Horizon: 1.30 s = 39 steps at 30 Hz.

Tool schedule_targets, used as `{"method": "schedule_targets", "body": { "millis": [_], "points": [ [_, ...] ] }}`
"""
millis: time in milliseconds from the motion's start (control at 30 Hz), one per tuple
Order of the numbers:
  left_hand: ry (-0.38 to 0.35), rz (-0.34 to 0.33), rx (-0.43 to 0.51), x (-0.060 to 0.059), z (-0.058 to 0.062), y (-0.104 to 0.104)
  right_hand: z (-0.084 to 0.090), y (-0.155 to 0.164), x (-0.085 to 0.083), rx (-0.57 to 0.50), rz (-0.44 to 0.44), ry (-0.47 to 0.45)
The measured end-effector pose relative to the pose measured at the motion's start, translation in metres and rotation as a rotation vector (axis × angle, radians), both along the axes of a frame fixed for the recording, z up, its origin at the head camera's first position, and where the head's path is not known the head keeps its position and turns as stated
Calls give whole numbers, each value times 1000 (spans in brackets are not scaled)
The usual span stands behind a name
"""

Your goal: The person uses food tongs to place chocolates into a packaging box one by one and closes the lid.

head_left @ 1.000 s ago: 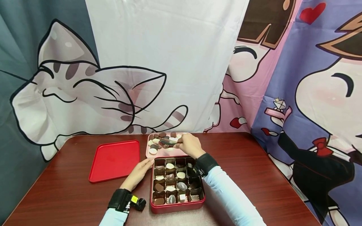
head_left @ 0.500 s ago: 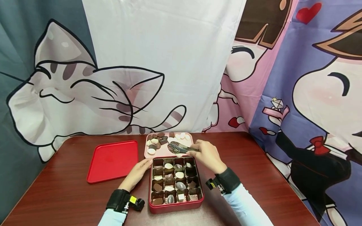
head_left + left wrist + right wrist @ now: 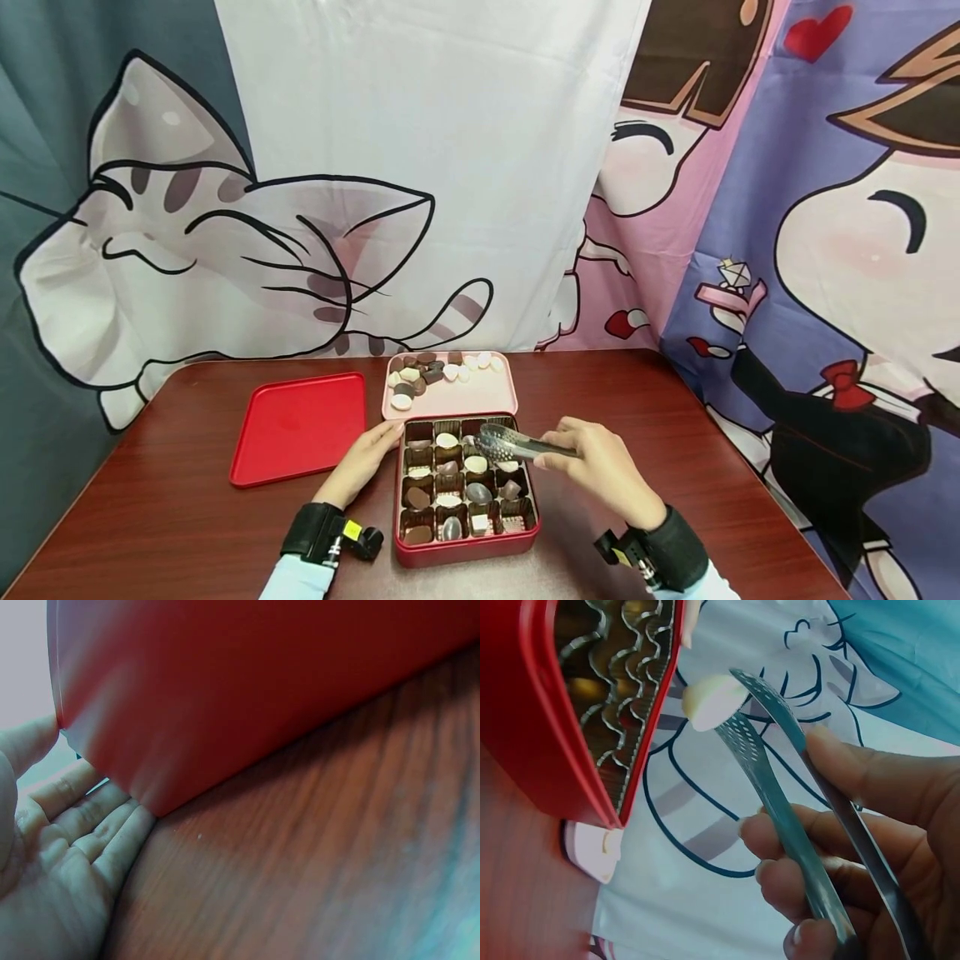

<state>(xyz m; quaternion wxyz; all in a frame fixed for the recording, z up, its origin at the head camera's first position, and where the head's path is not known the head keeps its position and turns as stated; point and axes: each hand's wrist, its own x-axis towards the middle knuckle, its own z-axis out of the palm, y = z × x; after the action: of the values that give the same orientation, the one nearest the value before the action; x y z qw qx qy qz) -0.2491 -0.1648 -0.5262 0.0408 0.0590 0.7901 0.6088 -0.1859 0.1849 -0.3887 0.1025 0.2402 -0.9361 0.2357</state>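
Observation:
My right hand (image 3: 603, 467) grips metal tongs (image 3: 528, 448) with perforated ends over the back right of a red box (image 3: 467, 552). Between the tong ends in the right wrist view is a pale, rounded chocolate (image 3: 711, 703). The box has a gold compartment insert, with dark, white and greyish chocolates in many compartments. My left hand (image 3: 362, 464) rests against the box's back left corner, its fingers (image 3: 120, 844) fairly straight along the side and the thumb at the rim.
Right behind the box lies a pink tray (image 3: 480, 402) with several white and brown chocolates, mostly on its left and back. A red lid (image 3: 298, 429) lies flat left of the box. Patterned curtains (image 3: 450, 125) hang behind the wooden table (image 3: 165, 492).
My right hand has drawn the tongs from the pink tray back toward me and to the right, over the box. The left hand has stayed at the box corner.

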Motion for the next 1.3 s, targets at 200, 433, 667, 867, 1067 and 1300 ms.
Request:
{"method": "schedule_targets", "body": {
  "millis": [200,433,667,867,1067,1300],
  "points": [
    [-5,-1,-2,0,0,-1,-8,11,18,-3,17,-50],
    [5,1,6,0,2,0,-20,20,30,-26,15,-105],
    [-3,0,0,0,2,0,-32,25,34,-42,27,-173],
    [0,-2,6,1,2,0,-33,26,33,-53,3,-228],
    [2,-2,-2,0,2,1,-32,28,32,-61,6,-208],
    [-2,-1,-4,1,1,0,-28,30,29,-86,-30,-253]
  ]
}}
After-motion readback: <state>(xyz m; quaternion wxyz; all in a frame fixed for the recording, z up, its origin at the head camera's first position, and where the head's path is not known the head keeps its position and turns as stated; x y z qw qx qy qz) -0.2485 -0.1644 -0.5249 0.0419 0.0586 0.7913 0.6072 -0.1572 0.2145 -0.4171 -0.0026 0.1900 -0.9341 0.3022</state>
